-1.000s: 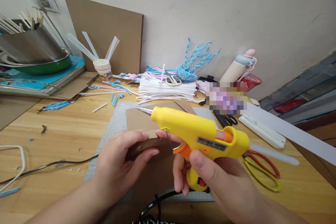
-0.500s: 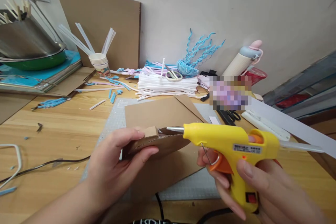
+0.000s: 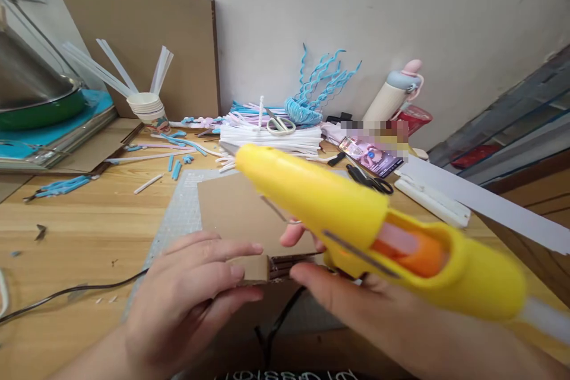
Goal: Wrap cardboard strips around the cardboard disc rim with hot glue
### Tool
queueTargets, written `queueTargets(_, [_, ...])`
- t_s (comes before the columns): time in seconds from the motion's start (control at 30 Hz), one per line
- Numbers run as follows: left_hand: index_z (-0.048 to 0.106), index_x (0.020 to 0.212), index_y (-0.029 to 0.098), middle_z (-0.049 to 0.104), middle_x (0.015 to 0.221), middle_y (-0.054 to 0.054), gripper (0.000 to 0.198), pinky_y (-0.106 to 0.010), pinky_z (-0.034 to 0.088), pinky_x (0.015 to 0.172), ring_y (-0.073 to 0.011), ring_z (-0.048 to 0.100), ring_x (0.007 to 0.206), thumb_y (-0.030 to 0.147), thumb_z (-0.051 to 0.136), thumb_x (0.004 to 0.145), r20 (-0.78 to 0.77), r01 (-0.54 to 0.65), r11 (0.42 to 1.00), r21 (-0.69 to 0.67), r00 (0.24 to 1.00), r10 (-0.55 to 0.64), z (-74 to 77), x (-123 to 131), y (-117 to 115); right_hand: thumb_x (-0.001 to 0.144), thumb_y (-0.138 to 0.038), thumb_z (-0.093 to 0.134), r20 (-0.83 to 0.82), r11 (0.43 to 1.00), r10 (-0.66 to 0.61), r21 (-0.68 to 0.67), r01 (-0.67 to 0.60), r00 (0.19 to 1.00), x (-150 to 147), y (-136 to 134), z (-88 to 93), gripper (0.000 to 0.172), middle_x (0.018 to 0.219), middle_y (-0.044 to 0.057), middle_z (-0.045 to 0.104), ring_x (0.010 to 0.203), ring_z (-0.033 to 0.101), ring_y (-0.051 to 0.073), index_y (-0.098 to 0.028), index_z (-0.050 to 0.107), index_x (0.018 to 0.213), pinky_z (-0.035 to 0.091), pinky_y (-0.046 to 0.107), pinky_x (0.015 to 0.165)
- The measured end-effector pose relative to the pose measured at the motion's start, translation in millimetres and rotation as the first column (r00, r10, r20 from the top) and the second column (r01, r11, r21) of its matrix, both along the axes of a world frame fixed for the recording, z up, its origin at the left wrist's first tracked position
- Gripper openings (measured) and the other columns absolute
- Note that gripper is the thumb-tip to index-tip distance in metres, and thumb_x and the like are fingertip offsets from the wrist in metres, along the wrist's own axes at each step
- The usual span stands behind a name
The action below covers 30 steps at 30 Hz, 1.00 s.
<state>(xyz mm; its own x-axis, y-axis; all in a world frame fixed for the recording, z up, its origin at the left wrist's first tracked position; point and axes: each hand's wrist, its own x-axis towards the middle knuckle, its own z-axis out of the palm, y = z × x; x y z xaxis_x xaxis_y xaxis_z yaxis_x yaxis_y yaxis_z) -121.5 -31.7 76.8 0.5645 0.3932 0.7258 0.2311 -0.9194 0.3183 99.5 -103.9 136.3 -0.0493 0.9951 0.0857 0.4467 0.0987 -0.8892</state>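
My left hand [image 3: 178,294] is closed on a small cardboard strip [image 3: 257,268], which lies along the edge of a larger cardboard piece. To the right of the strip, a bare edge [image 3: 289,264] shows dark layers. My right hand [image 3: 351,309] holds a yellow hot glue gun [image 3: 307,184], slightly blurred, its nozzle pointing up and left, apart from the cardboard. A clear glue stick [image 3: 545,317] sticks out of its back. The right thumb and a fingertip are close to the cardboard edge; whether they press on it I cannot tell.
A cardboard sheet [image 3: 222,205] lies on the grey cutting mat [image 3: 171,214]. Behind are white pipe cleaners [image 3: 249,135] with scissors [image 3: 280,124], and a paper cup [image 3: 149,110] of glue sticks. A phone [image 3: 371,157] and black scissors [image 3: 369,179] lie at right. A black cable [image 3: 80,286] crosses the left side.
The glue gun has swung up and its nozzle has left the cardboard edge. My right thumb and finger have come to the cardboard. My left fingers have shifted over the strip.
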Motion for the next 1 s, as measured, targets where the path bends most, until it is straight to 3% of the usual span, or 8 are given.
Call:
queueTargets(0.13, [0.061, 0.084, 0.025, 0.082, 0.094, 0.003, 0.018, -0.025, 0.066, 0.070, -0.0112, 0.074, 0.060, 0.029, 0.056, 0.101, -0.083, -0.003, 1.000, -0.006, 0.997, 0.003, 5.1, 2.6, -0.5, 0.086, -0.013, 0.068, -0.098, 0.978, 0.204, -0.021, -0.207, 0.974, -8.8, 11.6, 12.5, 0.025, 0.092, -0.013, 0.075, 0.081, 0.072, 0.009, -0.034, 0.065, 0.098, 0.057, 0.015, 0.071])
queueTargets(0.3, [0.064, 0.086, 0.024, 0.080, 0.079, 0.002, 0.019, -0.027, 0.066, 0.066, -0.0139, 0.074, 0.059, 0.034, 0.056, 0.101, -0.060, -0.031, 0.999, 0.021, 0.998, 0.033, 2.5, 3.1, -0.6, 0.086, -0.015, 0.066, 0.002, 0.984, 0.172, -0.046, -0.172, 0.985, -12.6, 16.0, 7.3, 0.020, 0.077, -0.012, 0.066, 0.064, 0.062, 0.009, -0.032, 0.058, 0.090, 0.046, 0.017, 0.051])
queueTargets(0.5, [0.062, 0.094, 0.027, 0.082, 0.092, 0.002, 0.003, -0.029, 0.064, 0.072, -0.0158, 0.078, 0.074, 0.027, 0.065, 0.096, 0.003, 0.009, 1.000, -0.022, 1.000, -0.009, -3.7, 1.5, -1.2, 0.085, -0.010, 0.060, 0.098, 0.966, 0.250, -0.089, -0.242, 0.963, -6.8, 20.3, 9.0, 0.020, 0.077, -0.009, 0.064, 0.061, 0.058, 0.010, -0.030, 0.057, 0.091, 0.041, 0.019, 0.048])
queueTargets(0.63, [0.063, 0.090, 0.025, 0.082, 0.094, 0.000, 0.009, -0.025, 0.063, 0.068, -0.0131, 0.077, 0.071, 0.028, 0.061, 0.098, -0.021, 0.027, 1.000, -0.006, 0.999, -0.027, -1.0, 2.9, -1.6, 0.081, -0.017, 0.069, 0.093, 0.960, 0.276, -0.068, -0.271, 0.957, -6.8, 24.9, 11.6, 0.020, 0.075, -0.010, 0.062, 0.061, 0.054, 0.010, -0.029, 0.055, 0.088, 0.039, 0.019, 0.048])
queueTargets(0.7, [0.064, 0.086, 0.024, 0.082, 0.092, -0.001, 0.017, -0.024, 0.063, 0.067, -0.0124, 0.076, 0.067, 0.031, 0.058, 0.100, -0.025, 0.000, 1.000, 0.004, 1.000, 0.000, 1.2, 3.9, -2.1, 0.082, -0.022, 0.070, 0.082, 0.962, 0.272, -0.047, -0.268, 0.959, -9.4, 25.7, 12.4, 0.018, 0.077, -0.009, 0.062, 0.065, 0.055, 0.011, -0.030, 0.056, 0.089, 0.041, 0.020, 0.052])
queueTargets(0.8, [0.063, 0.085, 0.023, 0.082, 0.090, -0.001, 0.021, -0.024, 0.065, 0.067, -0.0131, 0.077, 0.067, 0.033, 0.056, 0.101, 0.002, -0.043, 0.999, 0.010, 0.999, 0.043, 2.1, 4.6, -3.4, 0.082, -0.012, 0.063, 0.078, 0.977, 0.211, 0.000, -0.211, 0.975, -13.7, 24.7, 11.0, 0.020, 0.081, -0.010, 0.064, 0.067, 0.055, 0.010, -0.029, 0.054, 0.087, 0.044, 0.021, 0.060])
queueTargets(1.0, [0.064, 0.093, 0.026, 0.081, 0.087, 0.000, 0.004, -0.030, 0.066, 0.066, -0.0164, 0.077, 0.068, 0.030, 0.065, 0.096, 0.064, -0.033, 0.998, -0.057, 0.997, 0.036, -1.5, 5.5, -2.8, 0.081, -0.011, 0.063, -0.068, 0.993, 0.118, 0.017, -0.117, 0.991, -15.7, 21.8, 3.2, 0.024, 0.080, -0.006, 0.069, 0.067, 0.063, 0.016, -0.032, 0.060, 0.091, 0.049, 0.027, 0.060])
